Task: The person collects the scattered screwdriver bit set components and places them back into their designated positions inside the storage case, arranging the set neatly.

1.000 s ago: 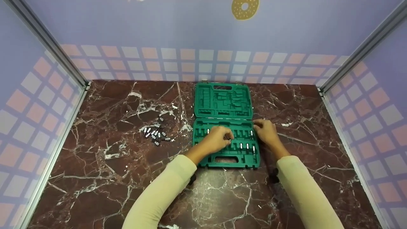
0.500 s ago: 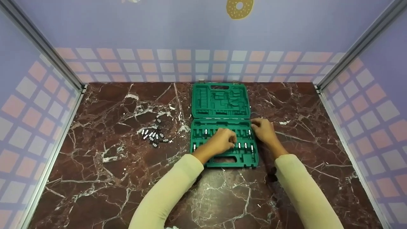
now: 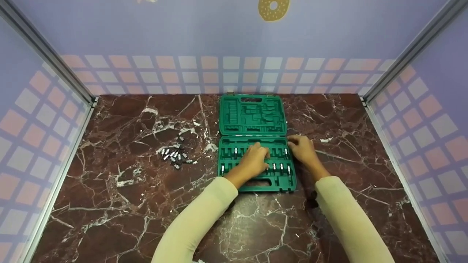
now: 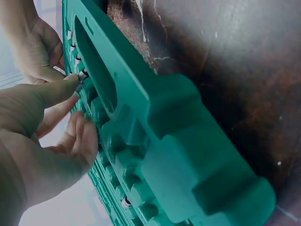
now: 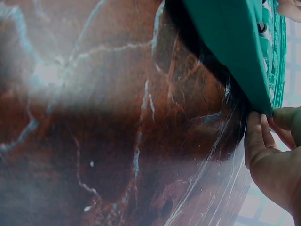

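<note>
A green tool case (image 3: 287,109) lies open on the table, its lid folded back and its moulded tray (image 3: 256,189) nearest me. My left hand (image 3: 253,160) is over the tray's lower row. Between its thumb and a finger it pinches a small silver socket bit (image 4: 81,80), low in the slots. My right hand (image 3: 303,149) grips the case's right edge near the hinge, fingertips against the side in the right wrist view. Other silver-and-black socket bits sit in the slots, such as one socket bit (image 3: 236,152) at upper left and another socket bit (image 3: 286,152) at upper right.
A loose pile of several socket bits (image 3: 175,155) lies on the dark red marbled table (image 3: 120,204) to the left of the case. Tiled-pattern walls (image 3: 190,73) enclose the table at the back and both sides.
My left hand has shifted slightly within the tray, now bearing down at the lower row, left of the seated bits. My right hand keeps its hold on the case edge. The head view has drifted slightly.
</note>
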Tool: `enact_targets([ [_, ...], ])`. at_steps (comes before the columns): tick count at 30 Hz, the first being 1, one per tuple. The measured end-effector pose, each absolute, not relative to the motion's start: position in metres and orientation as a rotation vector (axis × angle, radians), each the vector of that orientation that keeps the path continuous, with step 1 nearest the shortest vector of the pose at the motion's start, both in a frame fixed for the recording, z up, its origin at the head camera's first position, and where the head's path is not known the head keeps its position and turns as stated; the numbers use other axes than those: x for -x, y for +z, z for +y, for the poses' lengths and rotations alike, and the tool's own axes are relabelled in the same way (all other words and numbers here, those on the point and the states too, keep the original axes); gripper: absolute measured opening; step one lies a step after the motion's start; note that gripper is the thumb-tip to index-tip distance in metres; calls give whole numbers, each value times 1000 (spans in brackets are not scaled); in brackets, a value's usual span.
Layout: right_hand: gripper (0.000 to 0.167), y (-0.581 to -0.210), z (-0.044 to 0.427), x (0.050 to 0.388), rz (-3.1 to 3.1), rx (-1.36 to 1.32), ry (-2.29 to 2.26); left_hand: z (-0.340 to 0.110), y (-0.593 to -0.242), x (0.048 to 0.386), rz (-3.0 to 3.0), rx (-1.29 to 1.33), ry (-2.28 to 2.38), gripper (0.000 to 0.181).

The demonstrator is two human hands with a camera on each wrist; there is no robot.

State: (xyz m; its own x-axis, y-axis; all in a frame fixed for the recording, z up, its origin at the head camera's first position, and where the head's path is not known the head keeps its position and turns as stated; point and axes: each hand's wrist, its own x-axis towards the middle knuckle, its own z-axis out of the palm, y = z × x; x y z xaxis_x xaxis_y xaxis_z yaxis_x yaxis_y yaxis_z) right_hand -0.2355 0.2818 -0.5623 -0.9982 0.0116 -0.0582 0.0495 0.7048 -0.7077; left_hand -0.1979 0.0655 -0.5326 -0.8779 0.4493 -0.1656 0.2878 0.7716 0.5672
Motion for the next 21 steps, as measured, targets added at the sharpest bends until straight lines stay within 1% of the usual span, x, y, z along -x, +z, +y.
enact_targets([
  [4, 30, -562, 282, 235, 2835, -79, -1193, 64, -532, 199, 2714, -524, 784, 26],
  [15, 28, -563, 282, 234, 2835, -96, -1195, 68, -536, 201, 2703, -489, 880, 19],
  [21, 29, -561, 281, 234, 2835, -106, -1189, 69, -538, 201, 2728, -525, 939, 15],
])
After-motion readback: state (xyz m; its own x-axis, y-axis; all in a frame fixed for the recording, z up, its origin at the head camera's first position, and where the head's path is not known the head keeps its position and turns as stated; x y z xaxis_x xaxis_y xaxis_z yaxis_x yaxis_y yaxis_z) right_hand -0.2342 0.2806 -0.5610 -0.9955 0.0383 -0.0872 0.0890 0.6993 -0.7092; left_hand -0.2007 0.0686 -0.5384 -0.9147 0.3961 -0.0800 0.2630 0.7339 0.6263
